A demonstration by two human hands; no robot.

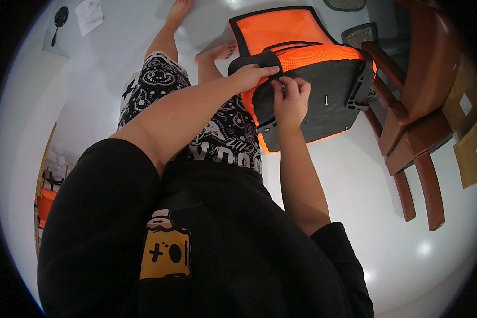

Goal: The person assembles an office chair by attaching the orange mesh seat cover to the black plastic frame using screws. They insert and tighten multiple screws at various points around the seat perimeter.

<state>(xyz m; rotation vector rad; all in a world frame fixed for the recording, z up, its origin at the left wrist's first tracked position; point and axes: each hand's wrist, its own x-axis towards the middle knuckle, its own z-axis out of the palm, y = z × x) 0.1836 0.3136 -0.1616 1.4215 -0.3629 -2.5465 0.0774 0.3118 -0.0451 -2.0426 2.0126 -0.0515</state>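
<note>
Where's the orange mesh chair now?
The orange mesh chair is upper centre in the head view, left of the brown chair, by the left hand and right hand.

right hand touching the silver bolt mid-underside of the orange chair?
Apart: the head view shows black underside between the right hand and silver bolt.

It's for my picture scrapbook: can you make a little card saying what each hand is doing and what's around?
Chair: orange and black chair, tipped over, seat underside showing
Left hand: on a curved black part at the seat's edge
Right hand: fingers pinched around a small metal piece, too small to name
On the underside: a metal bolt sticking out
Off to the right: brown chair, cardboard beside it
Clothes: black T-shirt, patterned shorts
</note>
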